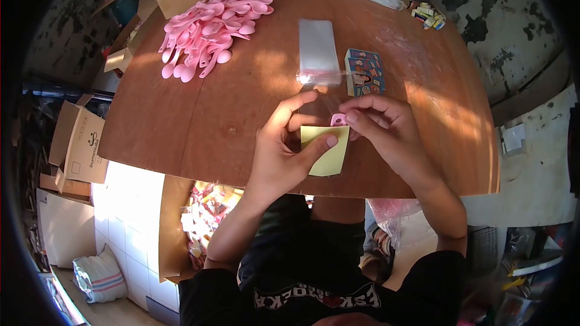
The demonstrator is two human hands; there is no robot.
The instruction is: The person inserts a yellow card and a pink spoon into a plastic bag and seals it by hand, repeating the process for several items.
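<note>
While the round brown wooden table fills the upper middle of the frame, the person sits at its near edge with both hands raised just above the wood. At the left edge of the frame stands a plain brown cardboard box, and below the table's rim an open carton of bright mixed packets shows beside the person's knee. A white cloth sack with faint stripes lies on the floor in the lower left.

On the table, towards the upper left, a loose heap of pink plastic spoons spreads out, well apart from the hands. Near the centre top lies a stack of clear plastic sleeves, and just beside it on the right a small pack of colourful printed cards.

The left hand grips a flat pale-yellow paper card, thumb pressed across its face, the other fingers curled behind it and the index finger stretched upward. The right hand has its fingers bent inward, pinching a tiny pink plastic piece at the card's top edge. Card and pink piece touch, held between the two hands in the centre of the frame, just below the sleeves.
</note>
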